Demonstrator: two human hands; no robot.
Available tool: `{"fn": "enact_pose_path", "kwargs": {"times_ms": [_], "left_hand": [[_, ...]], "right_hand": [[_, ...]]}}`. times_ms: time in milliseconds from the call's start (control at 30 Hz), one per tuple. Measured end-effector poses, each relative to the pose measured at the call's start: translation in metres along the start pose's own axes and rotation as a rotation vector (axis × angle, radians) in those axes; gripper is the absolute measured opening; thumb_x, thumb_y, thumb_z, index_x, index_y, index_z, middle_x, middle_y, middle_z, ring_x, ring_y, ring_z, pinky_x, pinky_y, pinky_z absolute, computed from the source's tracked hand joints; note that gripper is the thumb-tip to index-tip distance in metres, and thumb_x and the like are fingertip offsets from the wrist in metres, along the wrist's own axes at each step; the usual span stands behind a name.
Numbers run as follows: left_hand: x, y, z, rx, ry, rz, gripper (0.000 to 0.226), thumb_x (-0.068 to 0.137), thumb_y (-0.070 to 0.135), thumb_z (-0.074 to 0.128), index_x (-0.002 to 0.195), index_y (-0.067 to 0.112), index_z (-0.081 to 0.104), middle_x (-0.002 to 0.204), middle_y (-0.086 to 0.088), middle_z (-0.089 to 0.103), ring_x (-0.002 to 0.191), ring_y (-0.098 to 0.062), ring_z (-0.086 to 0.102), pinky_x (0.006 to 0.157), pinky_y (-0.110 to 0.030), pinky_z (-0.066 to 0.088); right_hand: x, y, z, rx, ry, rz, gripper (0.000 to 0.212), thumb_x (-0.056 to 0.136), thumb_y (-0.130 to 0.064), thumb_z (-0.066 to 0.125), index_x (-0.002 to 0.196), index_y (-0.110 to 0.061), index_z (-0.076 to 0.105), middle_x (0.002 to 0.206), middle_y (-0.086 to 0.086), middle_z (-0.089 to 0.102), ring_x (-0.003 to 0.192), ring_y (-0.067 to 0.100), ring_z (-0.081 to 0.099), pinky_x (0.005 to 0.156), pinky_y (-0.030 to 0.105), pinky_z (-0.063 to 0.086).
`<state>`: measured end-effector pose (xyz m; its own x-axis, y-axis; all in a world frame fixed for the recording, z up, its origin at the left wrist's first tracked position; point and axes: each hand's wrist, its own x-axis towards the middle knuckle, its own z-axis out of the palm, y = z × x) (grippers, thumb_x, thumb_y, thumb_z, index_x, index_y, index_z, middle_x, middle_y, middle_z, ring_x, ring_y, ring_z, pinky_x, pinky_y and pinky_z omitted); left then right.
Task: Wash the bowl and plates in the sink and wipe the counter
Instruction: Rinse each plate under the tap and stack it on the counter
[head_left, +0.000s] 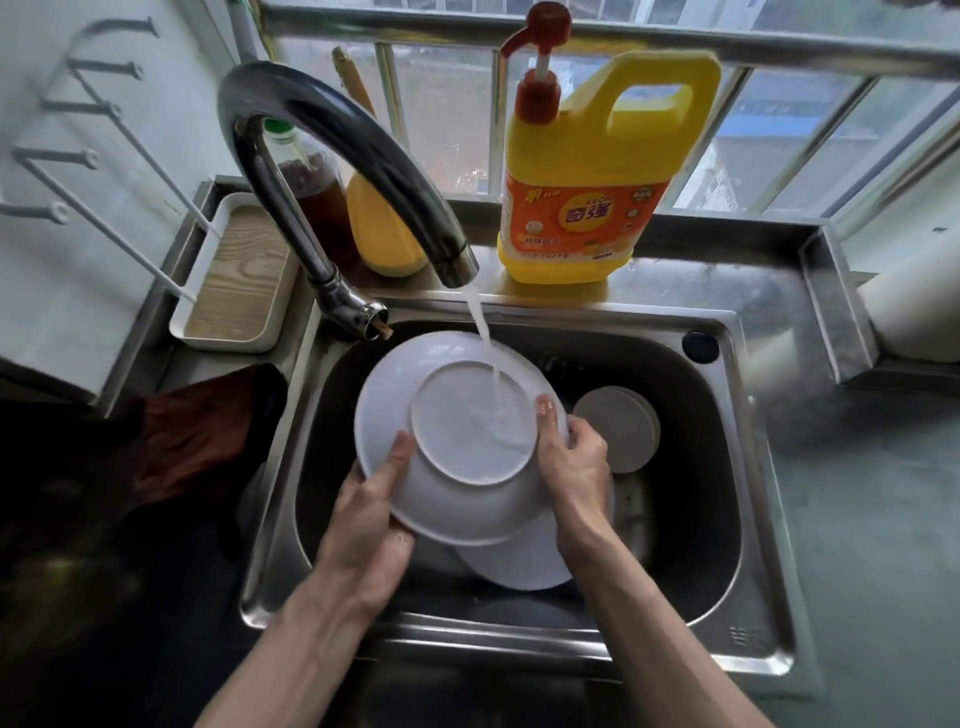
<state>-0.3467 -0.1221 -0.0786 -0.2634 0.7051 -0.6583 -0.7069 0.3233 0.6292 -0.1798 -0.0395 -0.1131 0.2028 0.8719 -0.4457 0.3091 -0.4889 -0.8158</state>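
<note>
I hold a white plate (457, 436) upside down over the steel sink (727, 467), its underside facing me. Water runs from the curved faucet (332, 156) onto the plate's base ring. My left hand (369, 519) grips the plate's lower left rim, thumb on the underside. My right hand (571, 467) holds the right rim, thumb pressed on the base. Below the held plate lies another white plate (519, 566), partly hidden. A small grey-white bowl (618, 426) sits overturned in the sink behind my right hand.
A yellow pump bottle of dish soap (587, 171) stands on the ledge behind the sink, beside a dark sauce bottle (311, 192) and an orange bottle (384, 234). A white tray with a wooden base (239, 275) sits left. A dark red cloth (192, 431) lies left of the sink. Grey counter (857, 519) extends right.
</note>
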Motion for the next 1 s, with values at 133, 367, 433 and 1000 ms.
{"fn": "enact_pose_path", "kwargs": {"times_ms": [133,367,433,1000], "left_hand": [[-0.002,0.011,-0.011,0.197,-0.122,-0.038,0.052,0.086,0.013,0.077,0.136,0.015,0.062,0.125,-0.012,0.073,0.116,-0.030,0.069,0.085,-0.040,0.064],[0.018,0.043,0.001,0.407,-0.158,-0.073,0.041,0.094,0.028,0.068,0.132,0.013,0.064,0.119,-0.021,0.073,0.098,-0.036,0.072,0.075,-0.041,0.064],[0.019,0.043,0.006,0.427,-0.163,-0.013,0.037,0.097,0.026,0.066,0.131,0.012,0.065,0.117,-0.020,0.074,0.095,-0.034,0.073,0.073,-0.039,0.064],[0.013,0.028,0.017,0.416,-0.146,0.232,0.030,0.107,0.029,0.049,0.126,0.012,0.066,0.112,-0.015,0.076,0.097,-0.027,0.075,0.074,-0.031,0.063]], "right_hand": [[0.018,0.005,-0.006,0.039,0.063,-0.089,0.049,0.102,-0.056,0.055,0.077,-0.016,0.070,0.071,0.000,0.071,0.077,0.020,0.067,0.075,0.041,0.052],[0.028,-0.014,-0.013,-0.185,-0.131,-0.197,0.054,0.102,-0.061,0.050,0.072,-0.019,0.066,0.066,-0.006,0.068,0.075,0.015,0.065,0.071,0.038,0.048],[0.023,-0.017,-0.008,-0.322,-0.134,-0.196,0.053,0.105,-0.063,0.039,0.078,-0.022,0.059,0.080,-0.003,0.065,0.085,0.025,0.060,0.075,0.043,0.043],[-0.019,-0.025,0.042,-0.651,-0.444,-0.898,0.058,0.106,-0.054,0.006,0.162,-0.045,0.015,0.173,-0.013,0.007,0.160,0.013,-0.009,0.126,0.047,-0.009]]}}
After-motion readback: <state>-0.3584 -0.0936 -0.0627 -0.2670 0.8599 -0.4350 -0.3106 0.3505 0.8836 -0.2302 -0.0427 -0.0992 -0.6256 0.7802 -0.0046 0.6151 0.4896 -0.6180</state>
